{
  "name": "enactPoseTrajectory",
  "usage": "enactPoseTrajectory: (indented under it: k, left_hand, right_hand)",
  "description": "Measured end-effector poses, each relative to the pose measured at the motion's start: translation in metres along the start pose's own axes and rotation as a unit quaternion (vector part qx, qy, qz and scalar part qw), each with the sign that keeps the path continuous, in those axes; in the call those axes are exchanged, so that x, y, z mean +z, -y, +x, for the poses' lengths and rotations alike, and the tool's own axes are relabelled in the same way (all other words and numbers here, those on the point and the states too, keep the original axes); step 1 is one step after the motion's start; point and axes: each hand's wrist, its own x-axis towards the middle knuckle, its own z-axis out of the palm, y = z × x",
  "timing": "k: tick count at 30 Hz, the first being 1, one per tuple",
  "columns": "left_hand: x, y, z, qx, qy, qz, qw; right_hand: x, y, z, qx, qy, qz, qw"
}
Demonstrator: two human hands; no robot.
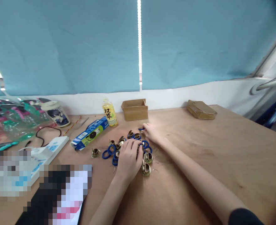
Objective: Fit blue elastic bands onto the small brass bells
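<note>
On the wooden table lies a loose pile of brass-coloured round metal fittings [148, 157] with blue rings [106, 154] scattered among them. My left hand [130, 159] rests palm down over the middle of the pile, thumb apart from the fingers, and covers several pieces. Whether it grips any of them is hidden. At the pile's far right edge, my right hand [152, 132] pinches a small blue ring [141, 128] between thumb and fingertips. One brass fitting [95, 152] sits apart on the left, and another fitting [145, 168] is nearest me. Thin curved strands lie beside the pile.
An open cardboard box [135, 112], a yellow-labelled bottle [110, 113] and a blue-green carton [89, 133] stand or lie behind the pile. A closed brown box [201, 110] is back right. Left are a power strip [50, 153], a cup [56, 114] and spray bottles [18, 122].
</note>
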Motion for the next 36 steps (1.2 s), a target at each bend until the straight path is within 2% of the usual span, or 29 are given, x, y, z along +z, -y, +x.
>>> enactPoseTrajectory:
  k: [5, 7, 8, 11, 13, 15, 18, 21, 23, 26, 28, 30, 36]
  left_hand:
    - [-0.003, -0.003, 0.001, -0.05, -0.047, -0.092, 0.993]
    - [-0.004, -0.004, 0.002, -0.081, -0.059, -0.135, 0.986]
    - [-0.004, -0.005, 0.002, -0.093, -0.055, -0.158, 0.982]
    - [-0.005, -0.01, 0.002, -0.107, 0.011, -0.256, 0.961]
    - [-0.005, -0.014, 0.001, -0.109, 0.075, -0.321, 0.938]
    - [-0.004, -0.017, 0.001, -0.123, 0.11, -0.375, 0.912]
    - [-0.003, -0.021, 0.002, -0.166, 0.099, -0.451, 0.871]
    - [-0.006, -0.024, 0.004, -0.201, 0.092, -0.507, 0.833]
    - [-0.008, -0.024, 0.004, -0.203, 0.097, -0.538, 0.812]
    - [-0.01, -0.024, 0.004, -0.174, 0.137, -0.577, 0.786]
    - [-0.009, -0.024, 0.003, -0.155, 0.154, -0.582, 0.783]
    - [-0.007, -0.023, 0.002, -0.148, 0.145, -0.575, 0.791]
    - [0.002, -0.019, -0.002, -0.138, 0.121, -0.513, 0.838]
  right_hand:
    - [-0.043, 0.014, -0.028, -0.006, -0.039, 0.052, 0.998]
    - [-0.06, 0.023, -0.046, 0.013, -0.017, 0.219, 0.976]
    - [-0.066, 0.028, -0.056, 0.022, 0.017, 0.292, 0.956]
    - [-0.075, 0.044, -0.085, 0.068, 0.085, 0.41, 0.905]
    - [-0.072, 0.052, -0.1, 0.093, 0.084, 0.438, 0.89]
    - [-0.065, 0.059, -0.111, 0.122, 0.053, 0.447, 0.885]
    - [-0.053, 0.066, -0.12, 0.122, -0.003, 0.423, 0.898]
    - [-0.046, 0.07, -0.124, 0.086, -0.053, 0.348, 0.932]
    - [-0.045, 0.07, -0.126, 0.055, -0.095, 0.302, 0.947]
    - [-0.044, 0.069, -0.128, 0.033, -0.151, 0.271, 0.95]
    - [-0.043, 0.068, -0.129, 0.035, -0.179, 0.26, 0.948]
    - [-0.043, 0.068, -0.13, 0.037, -0.2, 0.252, 0.946]
    - [-0.041, 0.068, -0.132, 0.035, -0.197, 0.246, 0.948]
